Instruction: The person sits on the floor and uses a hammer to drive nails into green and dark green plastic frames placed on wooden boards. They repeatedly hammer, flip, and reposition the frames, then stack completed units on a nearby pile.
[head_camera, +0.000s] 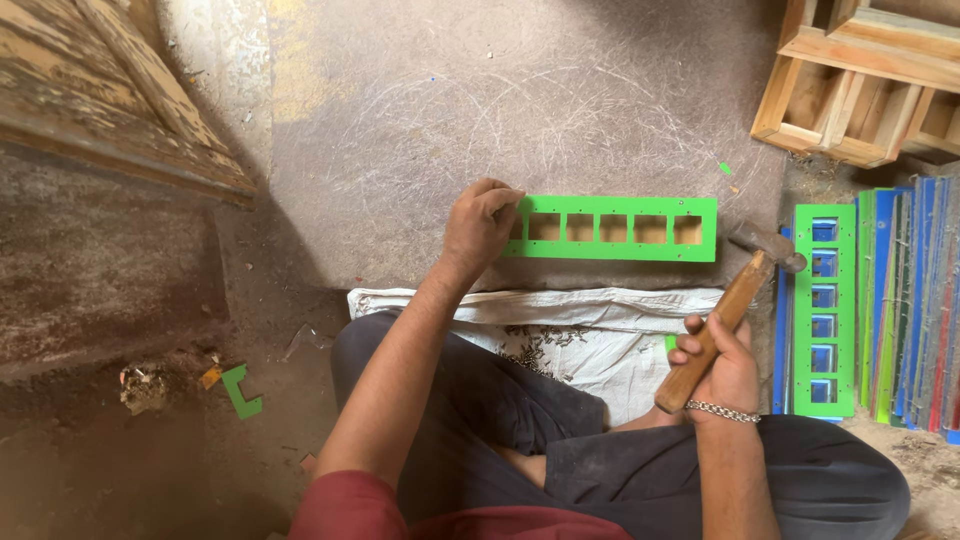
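- Left hand (480, 222): my fingers are pinched together on the left end of the green strip (612, 228), which lies flat on the floor (400, 130); whether they hold a nail is hidden.
- Cloth (590, 340): small nails are scattered on it.
- Right hand (718, 368): fingers clamped round the hammer (735, 300).
- Risk, as I judge it: a misaimed blow could strike my left fingers or shift the strip.

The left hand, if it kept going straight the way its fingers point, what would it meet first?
The left hand already touches the green panel at its left end; going on, it would likely slide along that strip.
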